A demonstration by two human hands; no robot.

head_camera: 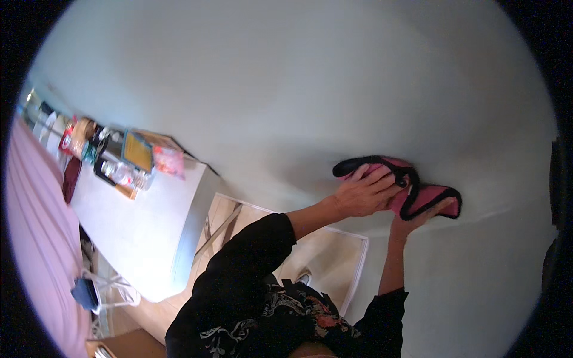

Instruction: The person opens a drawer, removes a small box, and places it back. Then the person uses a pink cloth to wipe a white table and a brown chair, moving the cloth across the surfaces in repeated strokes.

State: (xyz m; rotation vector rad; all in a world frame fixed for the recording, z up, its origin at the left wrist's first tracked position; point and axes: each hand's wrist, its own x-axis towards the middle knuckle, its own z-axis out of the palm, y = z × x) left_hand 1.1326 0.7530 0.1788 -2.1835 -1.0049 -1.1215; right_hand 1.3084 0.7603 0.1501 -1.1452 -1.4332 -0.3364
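Both hands are on a pink cloth with black edging (427, 199), held up against a pale wall (286, 98). My left hand (365, 190) lies over the bunched left part of the cloth, its fingers spread across the pink fabric and hooked at its folds. Lower right, my right hand (421, 219) supports the other end from beneath, its fingers partly covered by the cloth. Whatever lies within the folds is hidden.
At left stands a white table (134, 232) with clear plastic bottles (123, 174), a framed yellow panel (138, 151), a pink packet (169, 162) and jars. Beyond it hangs a pink curtain (40, 232). A white folding chair (116, 291) and a cardboard box (130, 344) are lower left.
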